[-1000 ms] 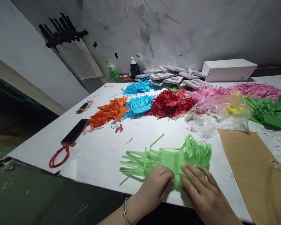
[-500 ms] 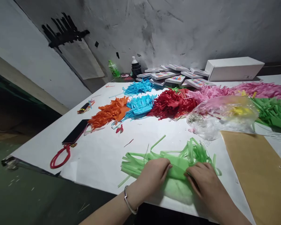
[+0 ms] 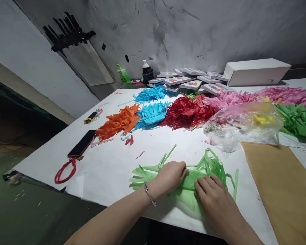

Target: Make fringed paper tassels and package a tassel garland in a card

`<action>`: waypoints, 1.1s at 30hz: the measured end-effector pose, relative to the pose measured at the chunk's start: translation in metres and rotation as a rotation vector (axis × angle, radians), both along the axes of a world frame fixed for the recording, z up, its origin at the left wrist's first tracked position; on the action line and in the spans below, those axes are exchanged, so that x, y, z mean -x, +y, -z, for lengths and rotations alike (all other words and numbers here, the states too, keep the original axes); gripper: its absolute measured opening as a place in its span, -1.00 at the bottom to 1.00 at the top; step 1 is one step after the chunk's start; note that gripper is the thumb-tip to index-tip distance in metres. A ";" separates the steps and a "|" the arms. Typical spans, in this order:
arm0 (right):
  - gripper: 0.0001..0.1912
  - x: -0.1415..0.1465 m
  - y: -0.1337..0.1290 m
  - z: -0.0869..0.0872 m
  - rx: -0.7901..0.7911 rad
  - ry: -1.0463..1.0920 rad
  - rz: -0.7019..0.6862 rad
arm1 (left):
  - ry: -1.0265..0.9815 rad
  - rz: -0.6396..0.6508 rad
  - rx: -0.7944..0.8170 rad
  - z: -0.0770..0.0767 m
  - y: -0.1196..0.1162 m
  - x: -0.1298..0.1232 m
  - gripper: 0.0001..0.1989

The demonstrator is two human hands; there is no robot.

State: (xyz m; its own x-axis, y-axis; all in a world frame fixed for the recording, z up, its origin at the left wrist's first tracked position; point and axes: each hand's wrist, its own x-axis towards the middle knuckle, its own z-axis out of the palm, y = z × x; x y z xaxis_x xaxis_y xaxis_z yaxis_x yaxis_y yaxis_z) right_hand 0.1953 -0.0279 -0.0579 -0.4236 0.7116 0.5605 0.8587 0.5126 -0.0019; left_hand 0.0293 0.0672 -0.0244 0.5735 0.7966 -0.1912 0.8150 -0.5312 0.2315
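Light green tissue paper (image 3: 190, 180), its two ends cut into fringe strips, lies near the front edge of the white table. My left hand (image 3: 171, 177), with a silver bangle at the wrist, is closed on the middle band of the paper. Close beside it, my right hand (image 3: 212, 194) has its fingers curled over the same band, a little nearer to me. A smooth flap of the green sheet hangs toward the table edge below the hands. Loose strips spread out left and right. My thumbs are mostly hidden.
Behind lie fringed bundles in orange (image 3: 119, 120), blue (image 3: 153, 115), red (image 3: 188, 111) and pink. A clear plastic bag (image 3: 226, 132) and brown cardboard (image 3: 277, 180) are to the right, a phone (image 3: 81, 143) to the left. Flat boxes (image 3: 178, 80) and a white box (image 3: 257, 73) stand by the wall.
My left hand has moved slightly up and away from me on the paper. My right hand has shifted left, and the band between them looks more gathered.
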 end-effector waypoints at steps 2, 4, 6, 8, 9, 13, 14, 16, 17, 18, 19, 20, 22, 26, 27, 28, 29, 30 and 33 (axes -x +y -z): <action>-0.69 -0.002 0.000 0.005 0.017 -0.013 0.015 | -0.004 -0.019 -0.038 -0.002 -0.003 0.002 -0.84; -0.68 -0.005 0.001 0.006 0.029 0.047 0.040 | -0.051 0.034 -0.107 -0.005 -0.009 0.005 -0.84; -0.68 -0.006 0.000 0.004 0.057 0.198 0.064 | -0.135 0.201 -0.226 -0.006 -0.018 0.010 -0.73; -0.76 -0.005 0.000 0.002 0.094 0.335 0.055 | -0.203 0.375 -0.363 -0.002 -0.027 0.014 -0.81; -0.79 -0.003 0.000 0.001 0.105 0.350 0.047 | -0.224 0.420 -0.418 0.000 -0.030 0.015 -0.90; -0.67 -0.001 -0.005 0.004 0.053 0.137 0.044 | -0.245 0.446 -0.499 0.011 -0.039 0.022 -0.77; -0.64 -0.004 -0.008 0.006 0.030 0.079 0.034 | -0.232 0.460 -0.495 0.012 -0.041 0.024 -0.76; -0.63 -0.012 -0.016 0.008 0.007 0.003 -0.004 | -0.196 0.483 -0.462 0.012 -0.045 0.029 -0.77; -0.64 -0.017 -0.020 0.009 0.007 -0.015 -0.025 | -0.188 0.481 -0.440 0.012 -0.047 0.032 -0.79; -0.63 -0.021 -0.024 0.010 0.010 -0.020 -0.039 | -0.192 0.470 -0.416 0.012 -0.049 0.035 -0.81; -0.63 -0.024 -0.027 0.010 0.018 -0.016 -0.043 | -0.205 0.453 -0.393 0.012 -0.051 0.037 -0.82; -0.63 -0.026 -0.028 0.010 0.028 -0.003 -0.039 | -0.226 0.429 -0.371 0.013 -0.053 0.039 -0.83; -0.67 -0.025 -0.028 0.011 0.059 0.022 -0.033 | -0.272 0.373 -0.317 0.014 -0.056 0.040 -0.84; -0.67 -0.017 -0.018 0.010 0.092 0.086 0.051 | -0.294 0.182 -0.195 0.014 -0.052 0.038 -0.82; -0.65 -0.016 -0.015 0.010 0.103 0.098 0.097 | -0.273 0.129 -0.177 0.013 -0.050 0.036 -0.82; -0.64 -0.015 -0.013 0.009 0.116 0.098 0.143 | -0.243 0.082 -0.168 0.012 -0.048 0.035 -0.82; -0.64 -0.015 -0.011 0.008 0.130 0.086 0.183 | -0.209 0.049 -0.167 0.012 -0.045 0.034 -0.82; -0.65 -0.015 -0.010 0.007 0.139 0.065 0.221 | -0.176 0.030 -0.172 0.011 -0.043 0.032 -0.82; -0.75 -0.010 -0.008 0.002 0.120 -0.003 0.293 | -0.100 0.025 -0.185 0.009 -0.036 0.027 -0.77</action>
